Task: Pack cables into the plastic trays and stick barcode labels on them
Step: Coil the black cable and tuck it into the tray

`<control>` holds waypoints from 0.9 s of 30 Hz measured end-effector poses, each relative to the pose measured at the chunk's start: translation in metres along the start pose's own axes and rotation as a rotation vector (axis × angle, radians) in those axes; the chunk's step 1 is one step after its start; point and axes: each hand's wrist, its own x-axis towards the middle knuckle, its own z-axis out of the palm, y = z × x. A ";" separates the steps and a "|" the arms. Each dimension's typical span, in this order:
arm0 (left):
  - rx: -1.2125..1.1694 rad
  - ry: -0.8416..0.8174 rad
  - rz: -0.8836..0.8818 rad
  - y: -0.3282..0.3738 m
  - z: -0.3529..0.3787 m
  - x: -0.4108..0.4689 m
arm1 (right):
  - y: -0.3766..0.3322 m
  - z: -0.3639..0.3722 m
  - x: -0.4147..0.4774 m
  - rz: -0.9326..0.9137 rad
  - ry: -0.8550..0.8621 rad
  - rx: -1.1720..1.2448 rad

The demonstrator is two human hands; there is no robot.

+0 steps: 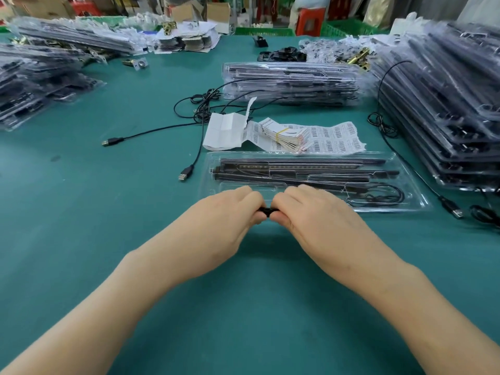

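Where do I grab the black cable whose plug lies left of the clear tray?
Pinch the USB plug by its black housing, coming from above: it lies flat on the table, and it looks stiffer and thicker than the thin cord.

Swallowed almost whole by the curled fingers of the left hand (230,216) and right hand (313,216), dead centre: a black piece (267,211), only a short stretch showing, too little to name. Fingertips tucked under, out of sight. Hidden behind the knuckles: part of the near rim of the clear tray (405,205). Print on the labels (335,139) at 2 o'clock too small to read. Blurred and cut by the edge between 2 and 3 o'clock: a stack of packs (446,109); likewise at 10 o'clock, another stack (32,87). Cut off just past 3 o'clock: a loose cable (484,215). Smeared at 12 o'clock: boxes (219,14).
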 end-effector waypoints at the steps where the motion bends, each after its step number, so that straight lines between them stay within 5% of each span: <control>1: 0.063 -0.003 0.006 0.002 0.002 -0.001 | -0.001 0.000 0.000 -0.010 -0.068 -0.038; 11: 0.201 0.193 0.246 -0.019 -0.001 -0.008 | 0.003 0.020 -0.011 -0.087 0.209 -0.082; 18: -0.112 0.163 -0.072 -0.082 -0.014 -0.015 | -0.001 0.019 -0.010 -0.080 0.226 -0.208; 27: -0.185 0.364 -0.017 -0.090 0.002 -0.018 | -0.019 0.029 -0.002 -0.042 0.185 -0.166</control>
